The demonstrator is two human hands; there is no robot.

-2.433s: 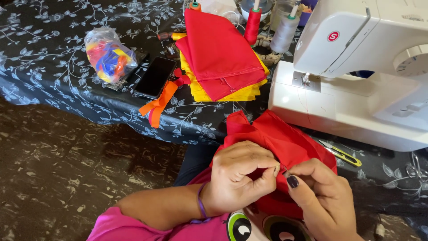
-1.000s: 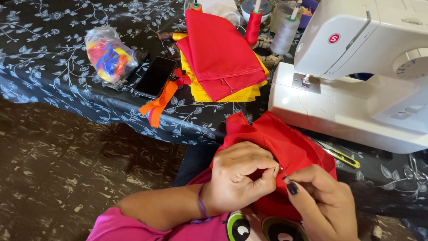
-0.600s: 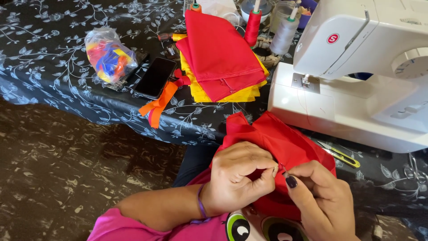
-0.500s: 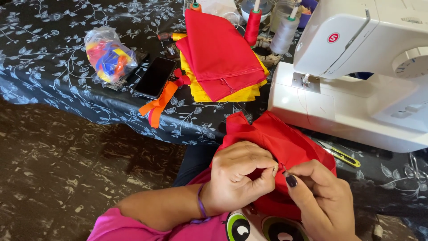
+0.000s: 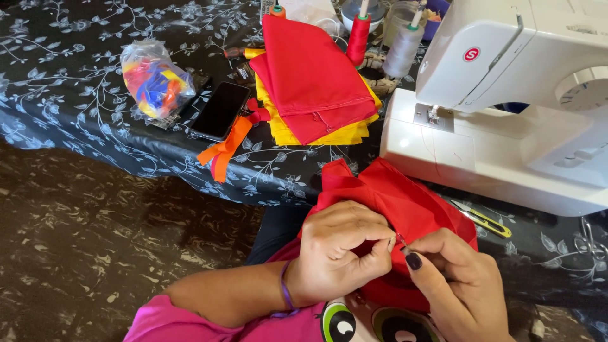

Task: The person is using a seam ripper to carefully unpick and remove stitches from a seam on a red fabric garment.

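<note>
The red fabric piece point(image 5: 405, 202) lies bunched in the person's lap, just below the edge of the surface point(image 5: 76, 107) and in front of the white sewing machine point(image 5: 519, 114); the left hand point(image 5: 339, 250) is closed on a fold of it, thumb and forefinger pinched tight; the right hand point(image 5: 459, 285) pinches shut at the same spot, on what looks like a pin or thread end, too small to tell; the two grips are nearly touching. The cloth looks light, limp and thin; it should crumple and slide between layers, so a hold close to the worked edge, with fingertips, seems best; a loose hold further back would probably let the fold slip open.
</note>
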